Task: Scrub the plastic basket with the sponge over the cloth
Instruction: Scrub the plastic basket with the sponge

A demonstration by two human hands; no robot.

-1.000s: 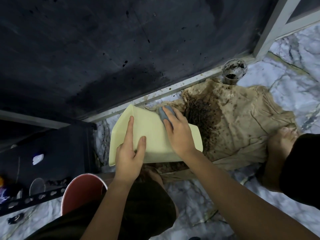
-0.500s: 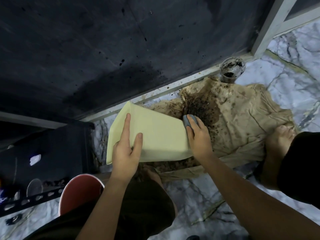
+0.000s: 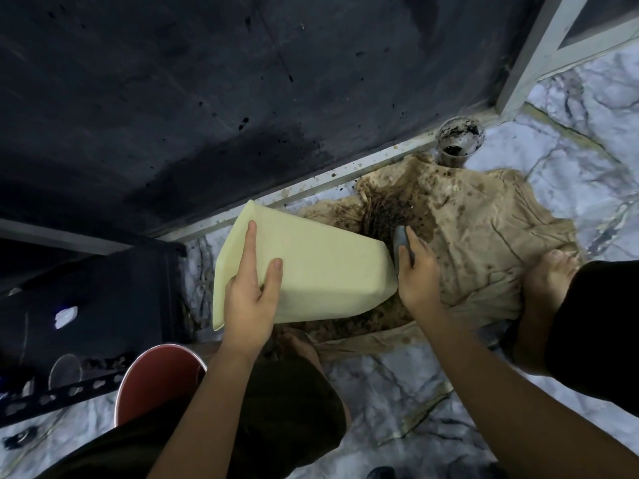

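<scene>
A pale yellow plastic basket (image 3: 321,267) lies tilted on its side above a stained beige cloth (image 3: 484,243) spread on the marble floor. My left hand (image 3: 252,292) grips the basket's near side, fingers flat on its wall. My right hand (image 3: 416,271) presses a grey-blue sponge (image 3: 401,242) against the basket's bottom end at the right. Only the sponge's top edge shows above my fingers. Dark coffee-like grounds cover the cloth just beyond the sponge.
A dirty clear cup (image 3: 458,140) stands at the cloth's far edge by a metal door track (image 3: 311,188). A red bowl (image 3: 155,382) sits near my left knee. A black shelf rack (image 3: 86,305) is at the left. My bare foot (image 3: 549,274) rests on the cloth's right side.
My right hand slid the sponge from the basket's upper wall rightward to its bottom end. The left hand kept its hold on the basket.
</scene>
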